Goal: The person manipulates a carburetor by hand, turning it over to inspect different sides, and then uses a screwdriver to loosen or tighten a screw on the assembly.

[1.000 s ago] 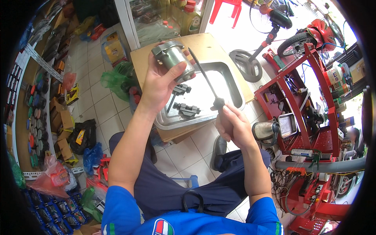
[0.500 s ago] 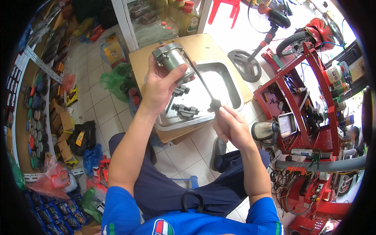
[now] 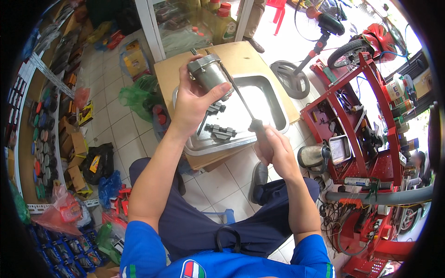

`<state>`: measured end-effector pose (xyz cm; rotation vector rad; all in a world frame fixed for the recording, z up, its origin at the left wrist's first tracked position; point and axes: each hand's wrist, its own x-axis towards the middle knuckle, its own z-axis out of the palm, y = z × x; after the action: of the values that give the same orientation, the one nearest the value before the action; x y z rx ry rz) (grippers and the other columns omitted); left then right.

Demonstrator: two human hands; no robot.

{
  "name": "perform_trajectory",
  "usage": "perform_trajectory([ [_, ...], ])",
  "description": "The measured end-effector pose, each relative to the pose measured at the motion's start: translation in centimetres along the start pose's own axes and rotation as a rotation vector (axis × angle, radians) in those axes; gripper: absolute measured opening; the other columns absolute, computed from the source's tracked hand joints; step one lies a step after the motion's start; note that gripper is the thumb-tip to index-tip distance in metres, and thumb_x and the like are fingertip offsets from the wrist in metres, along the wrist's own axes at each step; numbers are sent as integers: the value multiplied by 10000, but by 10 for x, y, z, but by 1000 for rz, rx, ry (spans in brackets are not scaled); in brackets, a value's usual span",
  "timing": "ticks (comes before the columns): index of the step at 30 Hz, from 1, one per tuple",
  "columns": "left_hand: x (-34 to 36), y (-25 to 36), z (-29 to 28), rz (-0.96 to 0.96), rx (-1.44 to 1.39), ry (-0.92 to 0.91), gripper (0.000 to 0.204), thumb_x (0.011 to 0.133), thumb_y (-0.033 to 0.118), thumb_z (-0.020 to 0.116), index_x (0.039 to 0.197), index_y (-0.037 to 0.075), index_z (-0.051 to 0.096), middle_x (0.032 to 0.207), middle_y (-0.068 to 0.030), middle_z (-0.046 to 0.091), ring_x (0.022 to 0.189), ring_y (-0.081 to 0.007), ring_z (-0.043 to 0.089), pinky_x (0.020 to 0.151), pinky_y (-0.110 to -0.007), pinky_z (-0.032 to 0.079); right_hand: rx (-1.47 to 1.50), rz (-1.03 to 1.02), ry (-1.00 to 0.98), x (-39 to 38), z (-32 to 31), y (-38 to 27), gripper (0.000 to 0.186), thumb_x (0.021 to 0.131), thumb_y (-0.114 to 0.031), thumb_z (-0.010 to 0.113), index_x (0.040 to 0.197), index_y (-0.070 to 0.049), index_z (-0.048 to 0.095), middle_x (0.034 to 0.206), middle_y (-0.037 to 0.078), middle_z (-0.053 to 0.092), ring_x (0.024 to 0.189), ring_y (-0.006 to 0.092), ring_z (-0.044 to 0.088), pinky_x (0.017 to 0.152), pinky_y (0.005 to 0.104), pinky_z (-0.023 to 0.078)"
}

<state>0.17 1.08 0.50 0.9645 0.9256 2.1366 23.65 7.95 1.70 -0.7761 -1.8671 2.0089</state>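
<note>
My left hand (image 3: 191,104) is wrapped round a silver metal cylinder (image 3: 208,76), like a small motor housing, tilted with its flanged end up and away. Two short studs stick out past that end. My right hand (image 3: 273,147) grips a screwdriver (image 3: 243,98) by its dark handle. Its long shaft slants up and left, and the tip lies by the flange's right edge; whether it touches there I cannot tell. Below the cylinder, a metal tray (image 3: 276,99) holds black blocky tool parts, one a bolted clamp-like piece (image 3: 220,132).
The tray rests on cardboard (image 3: 167,69) before a glass cabinet (image 3: 185,28) with bottles. A red tool cart (image 3: 331,104) with a steel jug (image 3: 311,155) beside it stands right, near a fan base (image 3: 291,78). Shelves and bags line the left. A person's leg (image 3: 255,18) shows behind the cabinet.
The cylinder has shifted slightly down and turned a little in my left hand, and the screwdriver has moved slightly with it. A person's leg has come into view behind the cabinet.
</note>
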Motion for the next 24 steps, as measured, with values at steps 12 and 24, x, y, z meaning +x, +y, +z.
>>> perform_trajectory([
  [12,0,9,7,-64,-114,-21,689,844,-71,706,1371,126,309,1211,-119,542,1045,-271,649,843,-392,604,837,338,-500,14,-11,15,436,1006,-372,512,1237,-4,547,629,37,508,400,96,418,359,230,371],
  [24,-1,3,0,2,29,30,768,800,-53,761,1391,134,308,1214,-95,495,1079,-195,577,878,-364,575,-155,-9,232,17,16,4,351,954,-312,669,1018,32,639,727,44,604,548,111,543,480,258,419],
])
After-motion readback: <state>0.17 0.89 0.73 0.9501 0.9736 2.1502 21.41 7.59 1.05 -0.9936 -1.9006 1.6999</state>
